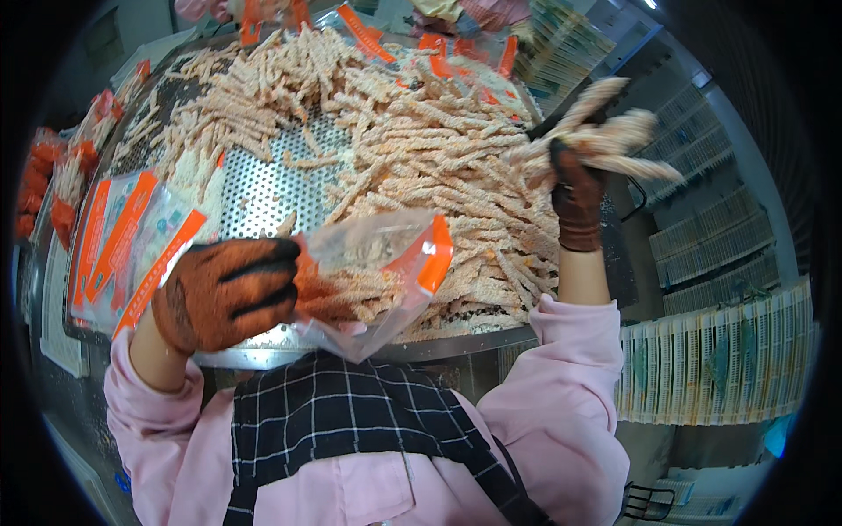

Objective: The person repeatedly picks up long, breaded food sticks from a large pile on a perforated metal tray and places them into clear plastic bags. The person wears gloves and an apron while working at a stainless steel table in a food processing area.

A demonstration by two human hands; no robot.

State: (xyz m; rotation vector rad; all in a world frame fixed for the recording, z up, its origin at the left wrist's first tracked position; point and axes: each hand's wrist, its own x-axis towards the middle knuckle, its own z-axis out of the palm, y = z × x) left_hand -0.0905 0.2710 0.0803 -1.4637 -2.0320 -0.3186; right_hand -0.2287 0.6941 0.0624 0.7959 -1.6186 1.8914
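Note:
My left hand, in an orange and black work glove, grips a clear plastic bag with an orange band. Some crumb-coated sticks show through the bag's film. My right hand, gloved alike, holds a bunch of several crumb-coated sticks above the table's right side; they are blurred. Between and beyond my hands, a large heap of the same sticks lies on a perforated metal table. Loose pale crumbs lie at the heap's left.
Flat orange-banded bags lie at the table's left. Filled bags sit beyond its left edge. White slatted trays are stacked on the right. Across the table, part of another person's clothing shows near more bags.

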